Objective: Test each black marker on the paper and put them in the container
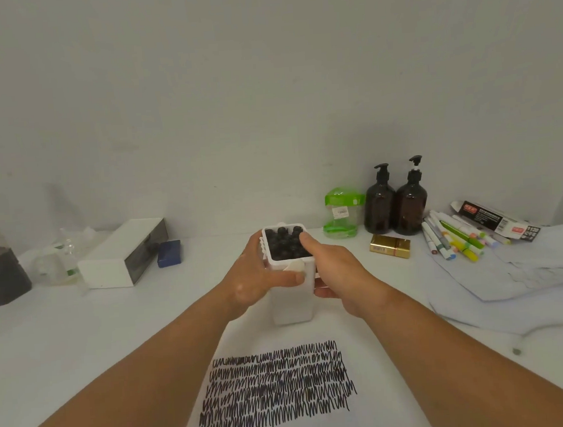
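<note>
White container (291,301), packed with capped black markers (285,246), stands mid-desk (98,326) at far edge of paper (282,336), beyond black scribble rows (275,388). Left hand (261,278) fingers curl round it, thumb across front. Right hand (336,273) clasps the right side, index fingertip on caps. Gold box (390,246) print too blurred to read.

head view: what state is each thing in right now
container: upright, full, held on both sides
black markers: standing packed in the container
paper: covered with rows of black scribble
left hand: holds the container
right hand: holds the container, forefinger on the markers
pump bottles: upright
coloured markers: lying heaped
</note>
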The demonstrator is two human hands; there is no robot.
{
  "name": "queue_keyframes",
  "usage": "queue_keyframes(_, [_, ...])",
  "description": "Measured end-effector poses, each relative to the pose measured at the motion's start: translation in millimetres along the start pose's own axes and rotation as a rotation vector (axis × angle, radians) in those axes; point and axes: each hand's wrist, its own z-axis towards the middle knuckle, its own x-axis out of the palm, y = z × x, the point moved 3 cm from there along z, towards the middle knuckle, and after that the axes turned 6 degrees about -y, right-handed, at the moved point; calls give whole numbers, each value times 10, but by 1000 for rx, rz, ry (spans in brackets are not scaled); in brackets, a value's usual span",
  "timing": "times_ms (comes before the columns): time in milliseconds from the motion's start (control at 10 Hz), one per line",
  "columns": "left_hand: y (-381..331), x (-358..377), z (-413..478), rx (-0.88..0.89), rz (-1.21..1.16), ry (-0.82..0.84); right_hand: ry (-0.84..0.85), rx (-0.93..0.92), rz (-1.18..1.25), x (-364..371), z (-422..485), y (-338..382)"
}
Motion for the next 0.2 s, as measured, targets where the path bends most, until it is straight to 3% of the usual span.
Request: queue_keyframes(200, [70, -19, 109, -61, 45, 108, -19, 50, 111, -37, 156, -169])
